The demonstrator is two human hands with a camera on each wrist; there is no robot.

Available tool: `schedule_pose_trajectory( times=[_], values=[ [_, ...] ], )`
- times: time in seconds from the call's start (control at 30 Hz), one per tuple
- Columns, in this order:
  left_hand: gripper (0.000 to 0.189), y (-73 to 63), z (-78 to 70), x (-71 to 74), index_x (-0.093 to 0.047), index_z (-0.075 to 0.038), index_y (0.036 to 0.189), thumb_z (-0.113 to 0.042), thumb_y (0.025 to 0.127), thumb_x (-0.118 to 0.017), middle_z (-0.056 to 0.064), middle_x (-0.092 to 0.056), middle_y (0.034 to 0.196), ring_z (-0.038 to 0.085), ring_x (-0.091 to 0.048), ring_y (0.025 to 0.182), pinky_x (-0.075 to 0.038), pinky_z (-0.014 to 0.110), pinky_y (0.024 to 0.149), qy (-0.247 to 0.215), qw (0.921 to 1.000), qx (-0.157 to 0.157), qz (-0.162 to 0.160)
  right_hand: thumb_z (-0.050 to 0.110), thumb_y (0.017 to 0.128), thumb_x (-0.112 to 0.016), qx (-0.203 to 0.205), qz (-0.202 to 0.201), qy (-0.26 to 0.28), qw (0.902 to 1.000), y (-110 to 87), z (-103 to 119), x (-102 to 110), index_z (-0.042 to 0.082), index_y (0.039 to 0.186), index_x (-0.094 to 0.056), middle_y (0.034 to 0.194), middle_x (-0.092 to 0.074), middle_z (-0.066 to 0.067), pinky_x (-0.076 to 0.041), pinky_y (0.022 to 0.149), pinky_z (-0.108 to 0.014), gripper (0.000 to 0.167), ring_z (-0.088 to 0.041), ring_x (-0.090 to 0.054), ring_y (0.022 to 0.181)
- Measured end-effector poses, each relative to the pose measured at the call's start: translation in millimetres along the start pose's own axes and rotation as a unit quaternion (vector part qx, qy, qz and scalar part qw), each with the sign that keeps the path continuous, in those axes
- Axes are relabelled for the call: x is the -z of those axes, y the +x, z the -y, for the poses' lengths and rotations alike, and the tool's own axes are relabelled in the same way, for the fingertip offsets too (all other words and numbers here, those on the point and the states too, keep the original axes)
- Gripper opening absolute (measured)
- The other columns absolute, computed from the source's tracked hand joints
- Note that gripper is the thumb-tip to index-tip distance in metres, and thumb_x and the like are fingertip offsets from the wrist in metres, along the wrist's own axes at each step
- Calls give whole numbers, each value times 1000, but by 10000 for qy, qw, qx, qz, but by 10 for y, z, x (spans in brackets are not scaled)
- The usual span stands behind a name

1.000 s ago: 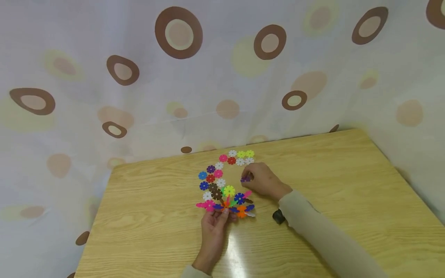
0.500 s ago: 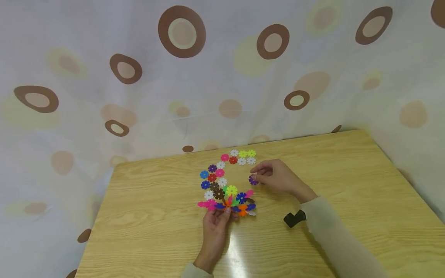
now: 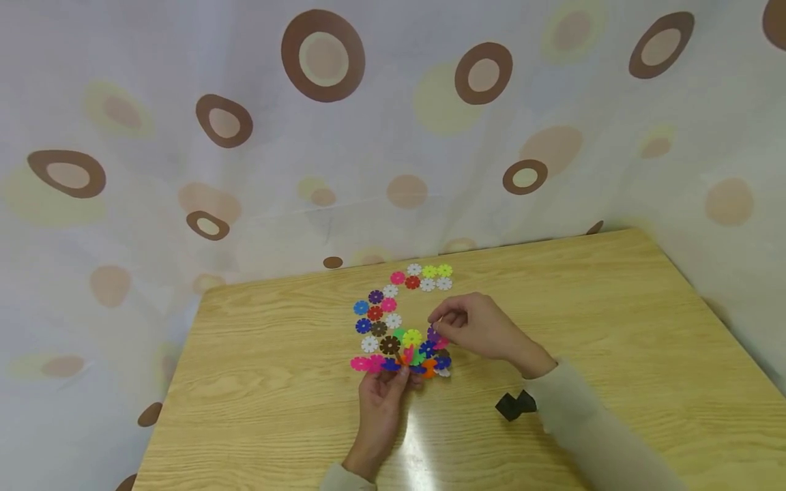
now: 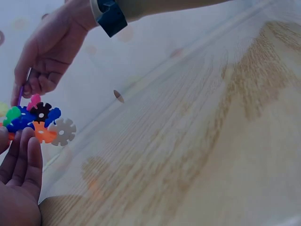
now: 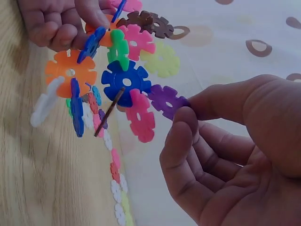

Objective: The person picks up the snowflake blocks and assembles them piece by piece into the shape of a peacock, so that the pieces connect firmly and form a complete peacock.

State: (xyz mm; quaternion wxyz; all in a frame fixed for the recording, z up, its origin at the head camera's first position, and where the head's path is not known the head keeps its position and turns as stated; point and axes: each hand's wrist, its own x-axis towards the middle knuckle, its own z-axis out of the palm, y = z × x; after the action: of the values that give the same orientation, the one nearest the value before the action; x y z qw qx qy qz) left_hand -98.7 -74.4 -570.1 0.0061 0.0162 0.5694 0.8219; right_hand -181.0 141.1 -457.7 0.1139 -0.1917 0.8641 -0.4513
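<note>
My left hand [image 3: 382, 402] holds a cluster of interlocked snowflake discs by its near side, with the thumb on an orange piece. Blue, orange, pink, green, yellow, brown and white discs stick out of the cluster at many angles. Between thumb and forefinger, my right hand [image 3: 482, 327] pinches a purple snowflake disc [image 5: 165, 101]. In the right wrist view its edge meets a blue disc [image 5: 126, 84] of the cluster, beside a pink disc [image 5: 141, 115]. The left wrist view shows the purple disc only edge-on; whether its slots are engaged I cannot tell.
Loose snowflake discs lie in a curved double row on the wooden table [image 3: 264, 382], from a white disc [image 3: 370, 344] to a yellow disc [image 3: 445, 271] at the back. A dark strap piece [image 3: 516, 405] hangs by the right sleeve [image 3: 589, 423]. A patterned curtain [image 3: 393, 136] borders the table.
My right hand swung out to the right with the purple disc, then came back left and down to the cluster's right side. The left hand stays almost in place, with the cluster slightly turned.
</note>
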Motion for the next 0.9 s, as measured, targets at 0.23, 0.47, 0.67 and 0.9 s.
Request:
schedule_pose_trajectory(
  times=[0.23, 0.47, 0.67, 0.9],
  values=[
    [12, -1, -22, -10, -61, 4, 118, -1, 107, -62, 1, -76, 101, 16, -79, 89, -69, 36, 88, 48, 10000, 77, -10, 13, 102, -73, -9, -106, -319, 9994, -14, 25, 5, 6, 111, -81, 96, -80, -2, -59, 74, -23, 14, -8, -69, 83],
    [10, -9, -11, -4, -62, 1, 117, 0, 107, -62, 0, -76, 100, 15, -78, 89, -69, 34, 89, -9, 10000, 62, 3, 11, 101, -74, -63, -95, -276, 9996, -32, 41, 18, 5, 109, -82, 95, -81, -3, -60, 71, -23, 13, -8, -70, 80],
    [7, -5, 14, -7, -62, 2, 112, 1, 106, -63, 0, -77, 96, 13, -78, 86, -69, 31, 87, 69, 10000, -25, -5, 9, 101, -75, -26, 36, -253, 9997, -37, 39, 29, 5, 106, -83, 93, -81, -2, -59, 70, -21, 11, -8, -69, 78],
    [13, -1, -1, 4, -64, 10, 111, -1, 105, -66, 3, -77, 97, 15, -79, 89, -68, 30, 90, 271, 9996, 88, -85, 8, 100, -75, -90, 158, -57, 9998, -45, 34, 3, 0, 107, -82, 93, -82, -5, -61, 67, -22, 13, -8, -70, 75]
  ],
)
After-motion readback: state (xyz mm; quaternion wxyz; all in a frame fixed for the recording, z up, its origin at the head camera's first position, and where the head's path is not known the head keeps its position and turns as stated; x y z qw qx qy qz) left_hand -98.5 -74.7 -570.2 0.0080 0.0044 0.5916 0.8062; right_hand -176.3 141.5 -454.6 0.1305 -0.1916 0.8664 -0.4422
